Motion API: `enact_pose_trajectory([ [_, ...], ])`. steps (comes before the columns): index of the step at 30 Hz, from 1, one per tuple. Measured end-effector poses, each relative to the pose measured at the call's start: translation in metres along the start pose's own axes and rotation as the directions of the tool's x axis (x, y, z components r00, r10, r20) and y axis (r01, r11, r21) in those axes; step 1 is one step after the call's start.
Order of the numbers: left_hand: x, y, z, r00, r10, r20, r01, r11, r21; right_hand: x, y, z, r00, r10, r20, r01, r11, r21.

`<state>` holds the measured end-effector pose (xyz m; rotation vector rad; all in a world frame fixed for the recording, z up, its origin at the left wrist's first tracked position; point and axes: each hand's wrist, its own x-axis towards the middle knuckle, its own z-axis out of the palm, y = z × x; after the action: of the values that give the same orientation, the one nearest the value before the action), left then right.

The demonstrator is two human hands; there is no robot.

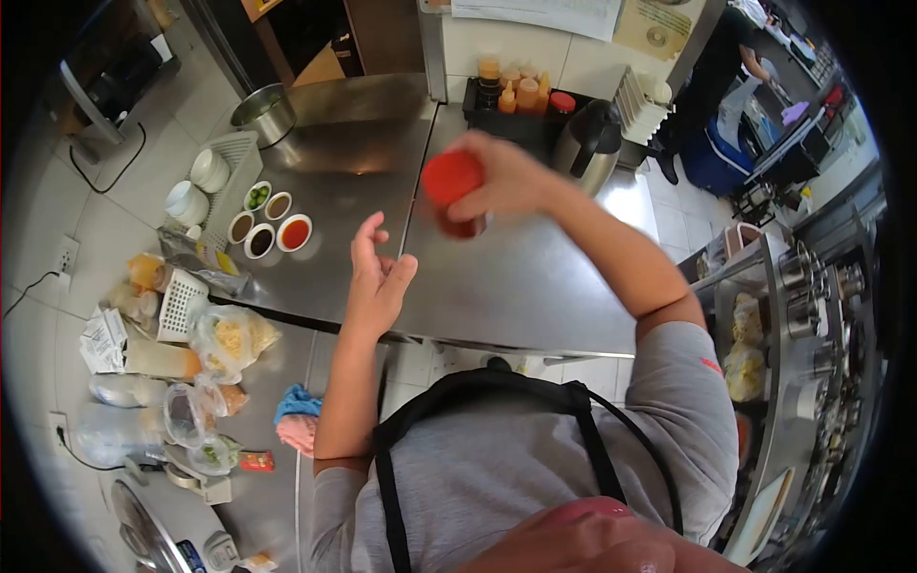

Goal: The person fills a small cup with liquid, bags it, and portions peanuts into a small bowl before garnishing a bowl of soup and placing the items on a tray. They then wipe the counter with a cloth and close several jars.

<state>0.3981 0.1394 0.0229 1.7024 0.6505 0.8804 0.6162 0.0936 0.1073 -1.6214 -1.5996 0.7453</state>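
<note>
My right hand [506, 177] grips a jar with a red lid [453, 178], held above the steel counter [497, 286]. The jar is slightly blurred, and its contents are hard to make out. My left hand [374, 277] is raised over the counter's front part, thumb apart from the fingers, with nothing in it. Left of that hand stand several small white bowls: one with red sauce [294, 232], one with dark sauce [259, 242], others with brown sauces, and one with green pieces [257, 197].
A metal pot [265, 115] and a basket of white bowls [234, 162] stand at the back left. Squeeze bottles [528, 94] and a thermos jug [587, 143] are at the back. Bagged food [229, 339] crowds the left counter. Another person works at the upper right, near a blue bin [716, 162].
</note>
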Motion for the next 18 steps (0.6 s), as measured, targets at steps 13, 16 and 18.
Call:
enact_pose_trajectory([
  [13,-0.041,-0.161,0.068,0.856,-0.096,-0.508,0.308,0.884,0.353,0.094,0.197,-0.263,0.802,0.037,-0.596,-0.486,0.62,-0.615],
  [16,-0.035,-0.155,0.073,0.862,-0.009,-0.507,0.307,0.806,0.507,0.103,0.249,-0.264,0.795,0.195,-0.575,-0.575,0.547,-0.609],
  [18,-0.033,-0.15,0.076,0.878,-0.017,-0.479,0.334,0.738,0.586,0.104,0.277,-0.26,0.792,0.244,-0.56,-0.596,0.504,-0.624],
])
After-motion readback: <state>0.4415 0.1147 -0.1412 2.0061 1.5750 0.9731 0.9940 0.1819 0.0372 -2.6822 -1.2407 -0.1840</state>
